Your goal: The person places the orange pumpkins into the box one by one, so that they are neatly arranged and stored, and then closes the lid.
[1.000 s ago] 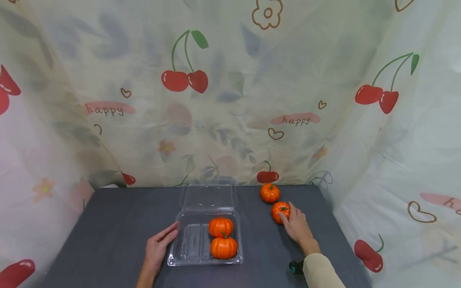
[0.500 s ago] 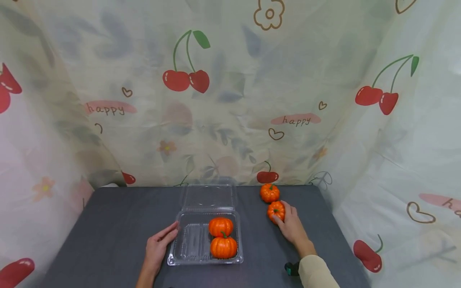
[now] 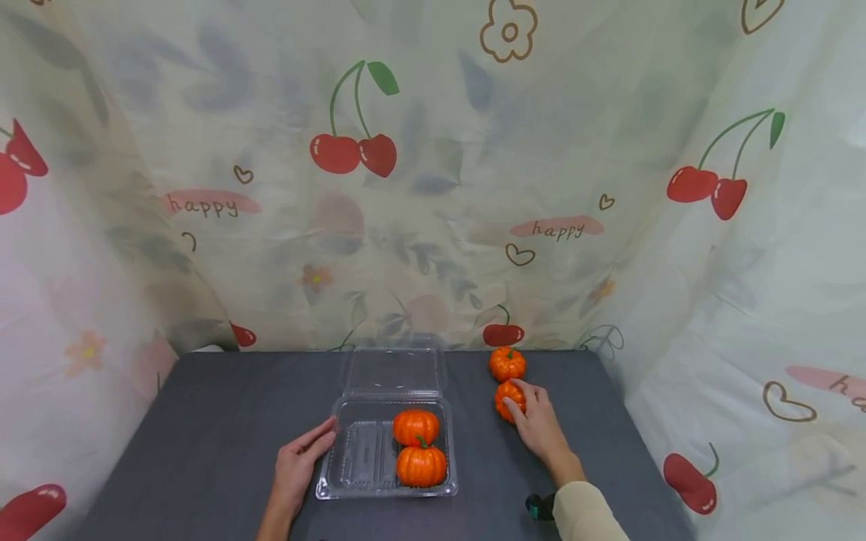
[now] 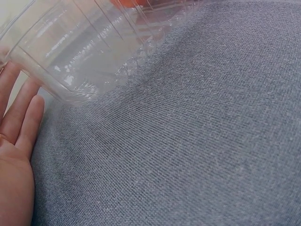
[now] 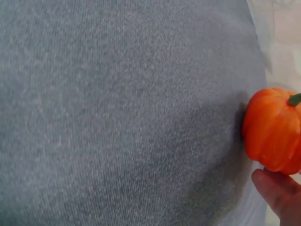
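A clear plastic container stands with its lid tipped back behind it; two orange pumpkins sit in its right half, one behind the other. My left hand rests straight fingers against the container's left side; those fingers touch the clear wall in the left wrist view. At the right, my right hand grips a third pumpkin between thumb and fingers. The right wrist view shows this pumpkin with a fingertip at its underside. Whether it touches the table cannot be told.
Another orange pumpkin stands just behind the gripped one, near the table's back edge. A small dark object lies by the right sleeve. Patterned curtains hang behind and beside the grey table.
My right hand and the pumpkin it grips have moved a little to the left. The left hand and the container hold their places.
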The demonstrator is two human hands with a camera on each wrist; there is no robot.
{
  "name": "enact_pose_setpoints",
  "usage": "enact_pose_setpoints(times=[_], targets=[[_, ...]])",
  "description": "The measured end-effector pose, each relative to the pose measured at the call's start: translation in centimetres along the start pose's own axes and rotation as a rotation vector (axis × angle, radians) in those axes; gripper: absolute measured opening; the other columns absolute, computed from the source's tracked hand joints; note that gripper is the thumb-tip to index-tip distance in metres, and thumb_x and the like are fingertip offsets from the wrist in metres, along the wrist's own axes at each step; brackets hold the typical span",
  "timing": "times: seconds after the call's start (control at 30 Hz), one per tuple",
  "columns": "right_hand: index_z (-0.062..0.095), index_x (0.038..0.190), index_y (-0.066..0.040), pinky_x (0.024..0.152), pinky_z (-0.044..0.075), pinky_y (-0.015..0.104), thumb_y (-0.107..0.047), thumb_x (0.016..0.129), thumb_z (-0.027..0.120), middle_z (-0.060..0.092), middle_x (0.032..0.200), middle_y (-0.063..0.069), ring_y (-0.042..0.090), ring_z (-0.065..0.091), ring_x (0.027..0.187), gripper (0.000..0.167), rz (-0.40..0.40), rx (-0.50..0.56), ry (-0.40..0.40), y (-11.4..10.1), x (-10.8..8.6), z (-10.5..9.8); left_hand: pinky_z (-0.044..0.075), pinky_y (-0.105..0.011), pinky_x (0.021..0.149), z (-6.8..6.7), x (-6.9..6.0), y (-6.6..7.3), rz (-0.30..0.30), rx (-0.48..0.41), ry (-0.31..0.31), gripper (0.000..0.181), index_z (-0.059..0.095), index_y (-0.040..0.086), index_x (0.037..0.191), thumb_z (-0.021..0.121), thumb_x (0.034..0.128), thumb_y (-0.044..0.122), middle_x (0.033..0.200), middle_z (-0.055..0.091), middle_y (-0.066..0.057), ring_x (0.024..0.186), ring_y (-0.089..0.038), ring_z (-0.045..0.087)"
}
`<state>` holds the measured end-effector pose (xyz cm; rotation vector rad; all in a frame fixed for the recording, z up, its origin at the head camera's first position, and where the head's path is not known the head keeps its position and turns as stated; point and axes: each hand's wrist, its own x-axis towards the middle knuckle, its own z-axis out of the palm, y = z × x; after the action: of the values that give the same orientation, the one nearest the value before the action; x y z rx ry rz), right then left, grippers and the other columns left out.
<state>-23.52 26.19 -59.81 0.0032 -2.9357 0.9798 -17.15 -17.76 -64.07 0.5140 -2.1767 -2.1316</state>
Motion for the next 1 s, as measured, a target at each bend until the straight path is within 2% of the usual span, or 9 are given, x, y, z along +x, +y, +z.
enact_pose_setpoints(times=[0.2, 0.43, 0.63, 1.0], targets=[[0.052, 0.145, -0.023, 0.11, 0.04, 0.065, -0.051, 0.105, 0.049, 0.047, 0.145, 0.019, 0.042, 0.046, 0.133, 0.049, -0.004, 0.02, 0.009, -0.6, 0.0, 0.4, 0.052, -0.007, 0.086, -0.1, 0.1, 0.0, -0.008, 0.006, 0.005, 0.049, 0.072, 0.013, 0.129, 0.083, 0.0848, 0.03, 0.115, 0.077, 0.013, 0.1, 0.011, 0.069], [0.059, 0.137, -0.022, 0.108, 0.041, 0.062, -0.032, 0.109, 0.049, 0.052, 0.139, 0.02, 0.043, 0.049, 0.129, 0.032, -0.057, 0.021, 0.036, -1.6, 0.2, 0.4, 0.051, -0.006, 0.086, -0.2, 0.2, 0.0, -0.007, 0.012, 0.006, 0.049, 0.071, 0.013, 0.129, 0.083, 0.085, 0.031, 0.118, 0.076, 0.01, 0.1, 0.011, 0.069], [0.059, 0.137, -0.024, 0.107, 0.042, 0.062, -0.03, 0.108, 0.051, 0.052, 0.139, 0.017, 0.04, 0.048, 0.129, 0.031, -0.08, 0.044, 0.063, -2.5, 0.3, 0.6, 0.053, -0.008, 0.085, -0.1, 0.3, 0.0, -0.017, 0.008, -0.001, 0.05, 0.071, 0.014, 0.129, 0.083, 0.0847, 0.032, 0.121, 0.075, 0.006, 0.1, 0.01, 0.069], [0.06, 0.138, -0.024, 0.106, 0.043, 0.059, -0.03, 0.106, 0.056, 0.053, 0.137, 0.012, 0.038, 0.05, 0.125, 0.033, -0.149, 0.111, 0.113, -4.8, 0.4, 0.2, 0.055, -0.01, 0.085, -0.1, 0.2, -0.2, -0.009, -0.018, -0.004, 0.048, 0.073, 0.012, 0.128, 0.084, 0.0842, 0.03, 0.113, 0.078, 0.011, 0.1, 0.008, 0.071]])
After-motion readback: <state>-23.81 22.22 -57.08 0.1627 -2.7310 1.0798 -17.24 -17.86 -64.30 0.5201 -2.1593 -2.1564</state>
